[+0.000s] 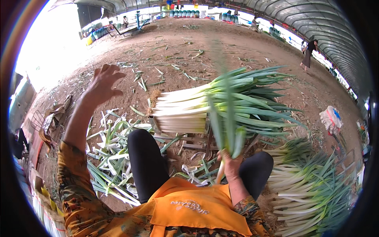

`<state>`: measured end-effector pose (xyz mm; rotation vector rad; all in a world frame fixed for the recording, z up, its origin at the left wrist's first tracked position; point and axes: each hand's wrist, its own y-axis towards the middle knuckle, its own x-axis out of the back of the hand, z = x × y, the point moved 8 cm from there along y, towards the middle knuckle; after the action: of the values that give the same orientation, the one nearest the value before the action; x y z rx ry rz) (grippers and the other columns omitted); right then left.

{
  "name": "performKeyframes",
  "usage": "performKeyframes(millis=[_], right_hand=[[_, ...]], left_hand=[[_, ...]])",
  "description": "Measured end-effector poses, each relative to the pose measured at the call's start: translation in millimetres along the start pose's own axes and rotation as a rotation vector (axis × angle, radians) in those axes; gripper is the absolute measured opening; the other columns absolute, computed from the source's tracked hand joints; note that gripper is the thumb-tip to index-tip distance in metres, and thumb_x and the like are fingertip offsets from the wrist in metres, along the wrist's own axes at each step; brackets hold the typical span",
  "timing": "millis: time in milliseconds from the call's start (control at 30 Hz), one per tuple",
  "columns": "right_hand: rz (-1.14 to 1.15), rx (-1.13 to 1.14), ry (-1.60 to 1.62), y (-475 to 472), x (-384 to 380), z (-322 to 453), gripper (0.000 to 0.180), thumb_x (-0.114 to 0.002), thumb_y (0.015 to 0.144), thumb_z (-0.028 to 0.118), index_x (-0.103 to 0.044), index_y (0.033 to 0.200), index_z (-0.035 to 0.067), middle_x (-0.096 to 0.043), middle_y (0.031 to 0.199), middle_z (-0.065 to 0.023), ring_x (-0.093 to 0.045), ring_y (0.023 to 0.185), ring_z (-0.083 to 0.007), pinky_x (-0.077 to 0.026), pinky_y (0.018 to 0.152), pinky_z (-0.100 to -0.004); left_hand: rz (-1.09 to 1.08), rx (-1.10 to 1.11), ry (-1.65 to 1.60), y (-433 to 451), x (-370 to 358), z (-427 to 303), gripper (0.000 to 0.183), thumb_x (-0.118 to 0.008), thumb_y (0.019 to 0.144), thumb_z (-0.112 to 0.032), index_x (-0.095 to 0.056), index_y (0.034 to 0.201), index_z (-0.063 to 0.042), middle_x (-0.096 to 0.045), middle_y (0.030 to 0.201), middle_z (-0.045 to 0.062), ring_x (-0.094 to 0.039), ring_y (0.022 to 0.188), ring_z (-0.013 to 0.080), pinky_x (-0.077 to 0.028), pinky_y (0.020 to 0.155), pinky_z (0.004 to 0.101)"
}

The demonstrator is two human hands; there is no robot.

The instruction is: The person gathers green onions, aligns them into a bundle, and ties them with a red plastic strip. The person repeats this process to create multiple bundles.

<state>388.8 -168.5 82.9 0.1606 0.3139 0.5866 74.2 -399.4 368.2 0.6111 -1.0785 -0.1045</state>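
My right hand (231, 164) is closed around a green onion (239, 142) between my knees, its leaves pointing up and blurred, its pale lower end by my orange apron. My left hand (107, 79) is raised at the left, fingers spread and nothing in it. Before me a thick stack of large green onions (183, 108) lies sideways on a low metal stand (194, 145), roots to the left and green leaves to the right.
More green onions (299, 189) lie heaped at my right. Stripped leaves (114, 160) cover the ground at my left. A cloth-topped object (331, 120) stands at the right. A person (309, 54) is on the dirt floor at the far right, others farther back. Bundled onions (47, 210) are at lower left.
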Motion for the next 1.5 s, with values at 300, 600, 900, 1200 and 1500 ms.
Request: performKeyframes(millis=[300, 600, 900, 1200, 1500], right_hand=[[-0.03, 0.363, 0.719, 29, -2, 150, 0.052, -0.068, 0.078, 0.047, -0.05, 0.107, 0.008, -0.053, 0.093, -0.0023, -0.048, 0.086, -0.0167, -0.039, 0.085, -0.0352], [0.018, -0.711, 0.689, -95, -45, 27, 0.062, -0.057, 0.086, 0.048, -0.048, 0.121, -0.001, -0.059, 0.107, -0.0163, -0.057, 0.098, -0.0249, -0.044, 0.095, -0.0375], [0.33, 0.11, -1.282, -13, -73, 90, 0.058, -0.074, 0.072, 0.02, -0.049, 0.121, -0.001, -0.059, 0.107, -0.0189, -0.058, 0.099, -0.0329, -0.046, 0.085, -0.0386], [0.603, -0.684, -0.946, 2, -23, 56, 0.031, -0.069, 0.07, 0.017, -0.053, 0.091, 0.001, -0.056, 0.076, -0.0131, -0.056, 0.067, -0.0265, -0.046, 0.066, -0.0354], [0.764, 0.335, -1.837, 176, -113, 138, 0.022, -0.061, 0.076, 0.007, -0.057, 0.097, 0.002, -0.056, 0.078, -0.0159, -0.058, 0.074, -0.0348, -0.047, 0.065, -0.0439]], left_hand=[[0.377, -0.331, -1.727, -67, -99, -312, 0.044, -0.063, 0.087, -0.026, -0.055, 0.12, 0.002, -0.058, 0.117, 0.014, -0.054, 0.111, 0.0284, -0.041, 0.098, 0.0397], [0.096, 0.907, -3.163, -14, -174, -346, 0.033, -0.066, 0.085, -0.036, -0.047, 0.084, -0.009, -0.052, 0.076, 0.006, -0.054, 0.071, 0.0215, -0.048, 0.069, 0.0385], [-0.047, 0.82, -2.933, -7, -163, -305, 0.034, -0.066, 0.087, -0.031, -0.043, 0.075, -0.009, -0.044, 0.059, 0.003, -0.045, 0.052, 0.0147, -0.042, 0.053, 0.0312], [-0.428, 0.726, -3.071, 7, -213, -161, 0.032, -0.065, 0.085, -0.04, -0.045, 0.078, -0.015, -0.044, 0.064, -0.001, -0.046, 0.058, 0.0138, -0.041, 0.068, 0.0331], [-0.692, 0.897, -2.643, -24, -344, -43, 0.034, -0.051, 0.092, -0.043, -0.056, 0.099, -0.011, -0.059, 0.095, 0.003, -0.058, 0.092, 0.0223, -0.044, 0.092, 0.0427]])
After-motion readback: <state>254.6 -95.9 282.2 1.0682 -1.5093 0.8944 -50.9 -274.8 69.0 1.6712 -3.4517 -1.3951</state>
